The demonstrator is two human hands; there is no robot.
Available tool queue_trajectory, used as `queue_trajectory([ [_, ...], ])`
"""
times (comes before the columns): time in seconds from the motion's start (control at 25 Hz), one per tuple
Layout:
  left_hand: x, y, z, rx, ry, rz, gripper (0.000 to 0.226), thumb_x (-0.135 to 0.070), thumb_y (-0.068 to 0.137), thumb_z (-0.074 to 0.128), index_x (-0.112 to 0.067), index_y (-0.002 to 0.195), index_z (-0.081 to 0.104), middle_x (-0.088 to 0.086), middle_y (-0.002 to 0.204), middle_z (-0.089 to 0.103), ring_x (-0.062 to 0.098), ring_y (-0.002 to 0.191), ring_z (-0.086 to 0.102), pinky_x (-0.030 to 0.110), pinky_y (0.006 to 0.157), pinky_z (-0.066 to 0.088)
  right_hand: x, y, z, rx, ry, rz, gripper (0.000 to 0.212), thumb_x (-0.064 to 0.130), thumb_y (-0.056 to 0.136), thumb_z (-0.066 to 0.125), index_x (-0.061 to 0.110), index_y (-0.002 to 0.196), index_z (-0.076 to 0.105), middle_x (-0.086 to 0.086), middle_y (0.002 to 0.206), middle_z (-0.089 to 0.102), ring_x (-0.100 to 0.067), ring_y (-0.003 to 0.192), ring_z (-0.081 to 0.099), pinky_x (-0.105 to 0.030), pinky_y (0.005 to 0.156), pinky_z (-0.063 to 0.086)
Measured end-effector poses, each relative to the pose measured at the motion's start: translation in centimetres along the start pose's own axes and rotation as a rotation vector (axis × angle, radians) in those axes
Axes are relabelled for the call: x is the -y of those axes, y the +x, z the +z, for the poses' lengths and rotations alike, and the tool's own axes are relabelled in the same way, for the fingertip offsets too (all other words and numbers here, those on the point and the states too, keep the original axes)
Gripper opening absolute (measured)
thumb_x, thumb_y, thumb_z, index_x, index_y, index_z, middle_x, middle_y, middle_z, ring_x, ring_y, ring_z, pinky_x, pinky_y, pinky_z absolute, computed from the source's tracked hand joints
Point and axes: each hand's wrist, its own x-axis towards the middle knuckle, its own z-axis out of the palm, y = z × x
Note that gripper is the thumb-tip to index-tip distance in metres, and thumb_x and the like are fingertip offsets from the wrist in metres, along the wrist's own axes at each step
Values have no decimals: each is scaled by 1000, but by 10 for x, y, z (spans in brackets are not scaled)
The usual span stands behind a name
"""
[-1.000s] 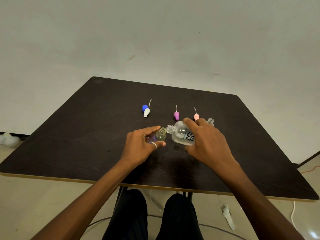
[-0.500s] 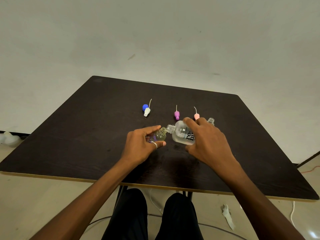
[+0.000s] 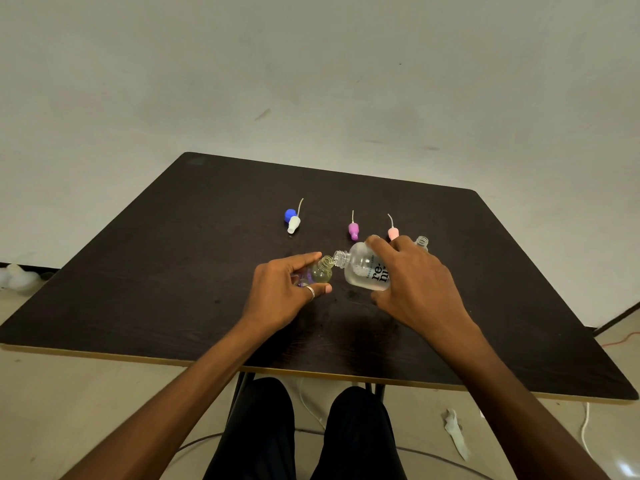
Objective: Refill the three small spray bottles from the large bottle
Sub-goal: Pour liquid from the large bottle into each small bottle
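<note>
Your left hand [image 3: 280, 296] pinches an open small spray bottle [image 3: 320, 271], tilted toward your right hand [image 3: 412, 285]. That hand grips the large bottle [image 3: 363, 268], tipped so its neck meets the small bottle's mouth. Beyond your hands lie a blue-and-white spray cap [image 3: 292, 220], a purple spray cap [image 3: 353, 230] and a pink spray cap [image 3: 393, 233]. A second open small bottle [image 3: 421, 242] stands just behind your right hand.

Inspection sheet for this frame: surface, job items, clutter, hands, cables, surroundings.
Surface: dark table.
Job's things: large bottle tilted, neck at the mouth of the small bottle; blue-and-white cap, purple cap and pink cap lying off, farther back; second small bottle open, right of the pink cap.
Clutter: white scrap on the floor.
Hands: left hand holds the small bottle; right hand grips the large bottle.
Cables: white cable and orange cable on the floor, right side.
Surroundings: plain wall.
</note>
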Motion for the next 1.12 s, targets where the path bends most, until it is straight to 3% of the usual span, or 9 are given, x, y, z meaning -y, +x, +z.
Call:
queue_trajectory([
  [0.44, 1, 0, 1, 8, -1, -13, 65, -23, 68, 90, -18, 127, 66, -3, 121, 70, -25, 89, 53, -3, 81, 40, 0, 0, 0, -1, -9, 1, 69, 31, 74, 74, 33, 134, 41, -2, 111, 57, -25, 92, 60, -39, 72, 57],
  [1.12, 2, -1, 2, 12, 12, -8, 65, -23, 67, 90, -18, 128, 66, -2, 121, 71, -18, 93, 56, -2, 82, 42, -1, 0, 1, -5, -31, -4, 72, 31, 73, 75, 33, 136, 39, -3, 111, 56, -25, 94, 60, -39, 74, 56],
])
